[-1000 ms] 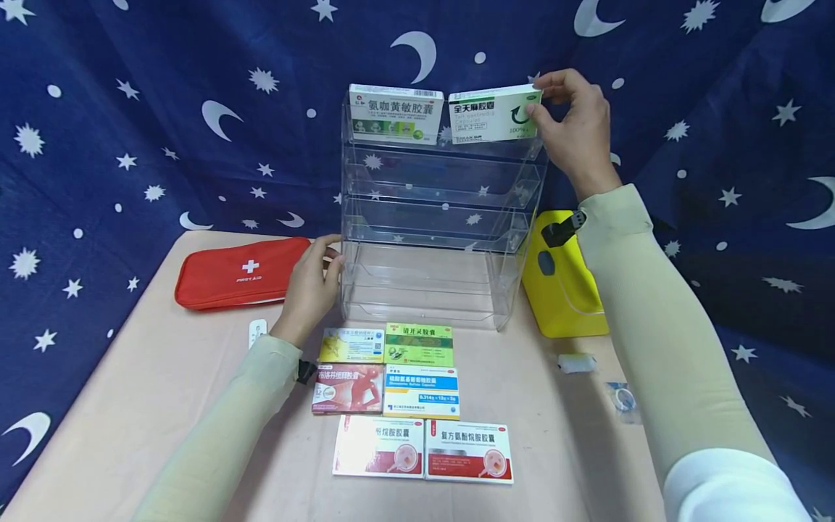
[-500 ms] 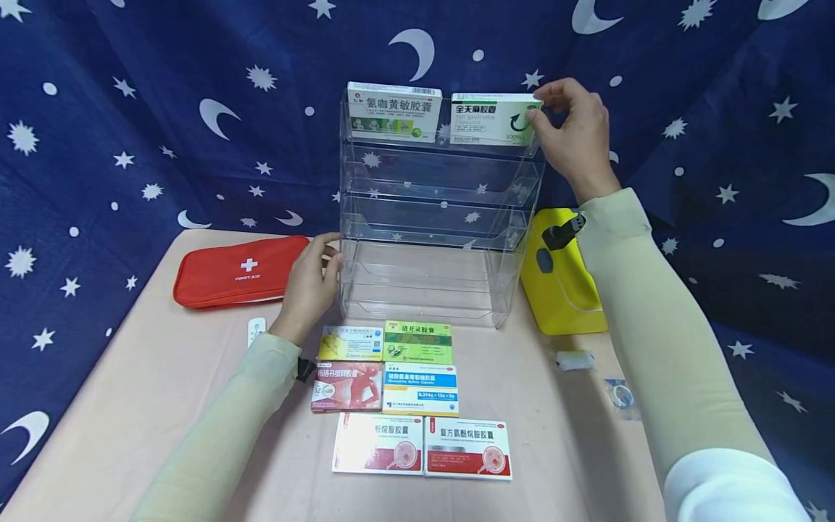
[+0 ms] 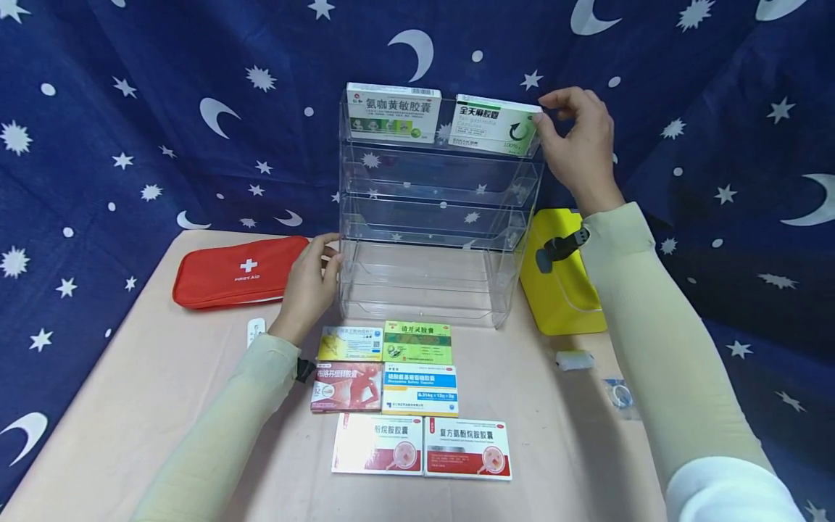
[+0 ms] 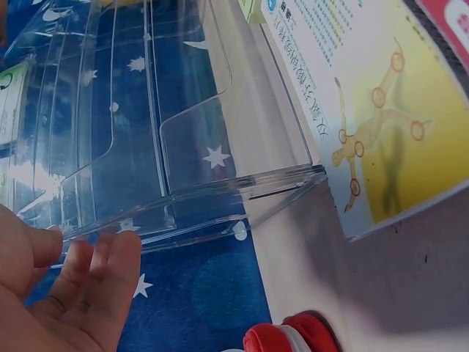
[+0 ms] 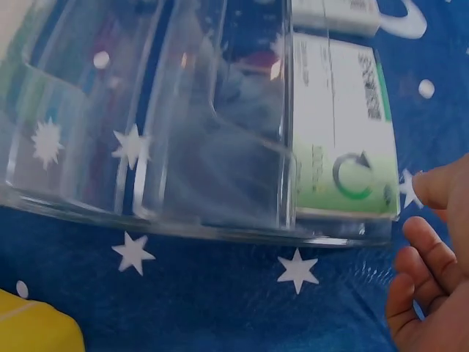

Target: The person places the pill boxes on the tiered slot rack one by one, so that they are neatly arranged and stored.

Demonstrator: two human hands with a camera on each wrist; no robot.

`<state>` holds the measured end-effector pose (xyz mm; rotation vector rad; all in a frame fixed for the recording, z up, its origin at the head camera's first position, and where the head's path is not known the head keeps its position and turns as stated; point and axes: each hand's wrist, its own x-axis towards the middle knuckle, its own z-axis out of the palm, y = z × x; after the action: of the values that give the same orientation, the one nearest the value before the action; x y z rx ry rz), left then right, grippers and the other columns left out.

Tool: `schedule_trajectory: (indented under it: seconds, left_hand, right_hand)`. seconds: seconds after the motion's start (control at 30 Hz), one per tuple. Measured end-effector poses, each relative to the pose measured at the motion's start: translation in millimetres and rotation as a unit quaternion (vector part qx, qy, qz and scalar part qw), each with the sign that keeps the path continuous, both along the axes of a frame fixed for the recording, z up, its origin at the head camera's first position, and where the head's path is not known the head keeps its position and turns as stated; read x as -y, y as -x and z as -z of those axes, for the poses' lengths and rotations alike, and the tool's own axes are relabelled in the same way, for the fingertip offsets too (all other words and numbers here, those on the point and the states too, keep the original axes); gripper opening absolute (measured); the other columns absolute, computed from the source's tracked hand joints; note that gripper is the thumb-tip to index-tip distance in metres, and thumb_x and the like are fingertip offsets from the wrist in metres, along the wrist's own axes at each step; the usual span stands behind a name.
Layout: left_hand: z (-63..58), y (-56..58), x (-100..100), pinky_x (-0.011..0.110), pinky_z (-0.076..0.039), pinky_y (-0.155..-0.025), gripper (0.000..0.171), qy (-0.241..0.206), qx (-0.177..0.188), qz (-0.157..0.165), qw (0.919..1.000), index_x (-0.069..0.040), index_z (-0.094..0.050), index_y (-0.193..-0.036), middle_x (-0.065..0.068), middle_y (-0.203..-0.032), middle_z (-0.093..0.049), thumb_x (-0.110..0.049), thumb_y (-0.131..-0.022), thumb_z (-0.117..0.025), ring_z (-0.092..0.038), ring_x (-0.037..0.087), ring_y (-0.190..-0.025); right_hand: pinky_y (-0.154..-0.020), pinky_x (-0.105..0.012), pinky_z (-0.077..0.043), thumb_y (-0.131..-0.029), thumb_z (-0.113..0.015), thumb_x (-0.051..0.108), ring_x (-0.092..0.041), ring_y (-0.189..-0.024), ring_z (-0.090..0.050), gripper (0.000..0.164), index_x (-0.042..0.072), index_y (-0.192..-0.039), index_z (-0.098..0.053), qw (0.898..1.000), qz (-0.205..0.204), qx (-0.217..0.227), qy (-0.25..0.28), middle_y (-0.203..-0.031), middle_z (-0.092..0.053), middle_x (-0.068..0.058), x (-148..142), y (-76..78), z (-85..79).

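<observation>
A clear acrylic rack (image 3: 443, 174) with stepped tiers stands at the back of the table. On its top tier, to the right, a white-and-green capsule box (image 3: 493, 125) leans upright with its right side a little lower. My right hand (image 3: 580, 141) is beside that box's upper right corner. In the right wrist view, a small gap separates thumb and fingertips from the green-ended capsule box (image 5: 344, 132). My left hand (image 3: 309, 290) rests its fingertips against the rack's left side, and the left wrist view shows the fingers (image 4: 121, 271) loosely extended at the clear side wall.
Another medicine box (image 3: 393, 114) stands at the top tier's left. Several medicine boxes (image 3: 417, 342) lie in rows before the rack. A red first-aid pouch (image 3: 241, 272) and white thermometer-like item (image 3: 256, 330) lie left; a yellow container (image 3: 561, 290), small roll (image 3: 575, 360) and bagged ring (image 3: 621, 395) lie right.
The capsule box has come down onto the top tier and now tilts with its right side lower. My right hand has lowered and drawn slightly right, off the box. The left hand stays put.
</observation>
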<state>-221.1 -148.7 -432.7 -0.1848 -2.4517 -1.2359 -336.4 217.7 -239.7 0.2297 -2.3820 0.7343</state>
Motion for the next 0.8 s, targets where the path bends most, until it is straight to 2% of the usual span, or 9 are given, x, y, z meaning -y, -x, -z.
schedule_trajectory:
  seconds: [0.13, 0.2, 0.33, 0.47, 0.63, 0.7, 0.8]
  left_hand:
    - [1.1, 0.3, -0.1, 0.048, -0.055, -0.081, 0.038, -0.001, 0.006, 0.000, 1.0000, -0.007, -0.053, -0.141, 0.013, -0.112, -0.063, -0.012, -0.104, -0.060, -0.066, 0.032, -0.095]
    - [1.3, 0.5, 0.0, 0.048, -0.055, -0.082, 0.038, -0.002, 0.005, 0.002, 1.0000, -0.008, -0.053, -0.141, 0.013, -0.112, -0.063, -0.012, -0.104, -0.060, -0.066, 0.032, -0.096]
    - [1.7, 0.8, 2.0, 0.048, -0.055, -0.081, 0.038, -0.004, 0.001, 0.003, 1.0000, -0.007, -0.053, -0.141, 0.014, -0.112, -0.062, -0.010, -0.103, -0.060, -0.066, 0.033, -0.096]
    - [1.8, 0.8, 2.6, 0.047, -0.056, -0.078, 0.037, -0.003, 0.002, 0.002, 1.0000, -0.007, -0.054, -0.140, 0.014, -0.111, -0.063, -0.010, -0.103, -0.060, -0.066, 0.033, -0.095]
    - [0.4, 1.0, -0.4, 0.046, -0.057, -0.077, 0.038, -0.002, 0.010, 0.005, 0.9999, -0.008, -0.053, -0.141, 0.013, -0.112, -0.063, -0.011, -0.103, -0.060, -0.066, 0.032, -0.096]
    - [0.0, 0.6, -1.1, 0.046, -0.057, -0.077, 0.038, -0.004, 0.013, 0.004, 0.9999, -0.008, -0.053, -0.141, 0.013, -0.112, -0.063, -0.011, -0.103, -0.060, -0.066, 0.032, -0.097]
    - [-0.1, -0.2, -0.7, 0.044, -0.057, -0.077, 0.039, -0.004, 0.018, 0.000, 0.9998, -0.009, -0.053, -0.142, 0.012, -0.112, -0.063, -0.011, -0.103, -0.060, -0.066, 0.030, -0.097]
  right_hand:
    - [-0.081, -0.025, -0.041, -0.101, -0.062, 0.029, -0.014, -0.107, -0.053, 0.030, 0.009, -0.124, -0.068, 0.998, -0.051, -0.018, 0.017, -0.122, -0.063, -0.001, -2.9, -32.6, 21.7]
    - [-0.078, -0.025, -0.041, -0.101, -0.064, 0.027, -0.015, -0.105, -0.054, 0.030, 0.008, -0.123, -0.067, 0.996, -0.083, -0.003, 0.028, -0.122, -0.063, -0.001, -4.7, -54.0, 39.2]
    - [-0.077, -0.030, -0.044, -0.099, -0.069, 0.024, -0.020, -0.103, -0.056, 0.030, 0.009, -0.124, -0.066, 0.985, -0.146, 0.081, 0.043, -0.118, -0.063, -0.003, -5.4, -97.6, 83.1]
    - [-0.076, -0.037, -0.047, -0.098, -0.069, 0.020, -0.020, -0.101, -0.056, 0.029, 0.009, -0.125, -0.065, 0.967, -0.184, 0.168, 0.049, -0.118, -0.064, -0.006, -4.3, -135.9, 126.5]
    - [-0.074, -0.038, -0.050, -0.096, -0.073, 0.016, -0.017, -0.097, -0.059, 0.025, 0.013, -0.120, -0.067, 0.951, -0.199, 0.227, 0.061, -0.115, -0.067, 0.001, -7.5, -178.9, 172.6]
    - [-0.074, -0.037, -0.051, -0.094, -0.074, 0.014, -0.014, -0.096, -0.060, 0.026, 0.017, -0.119, -0.067, 0.947, -0.191, 0.250, 0.062, -0.112, -0.067, 0.006, -10.7, -195.3, 189.0]
    - [-0.076, -0.037, -0.050, -0.093, -0.075, 0.013, -0.014, -0.094, -0.060, 0.028, 0.017, -0.119, -0.068, 0.941, -0.167, 0.287, 0.066, -0.110, -0.068, 0.004, -16.8, -218.4, 209.1]
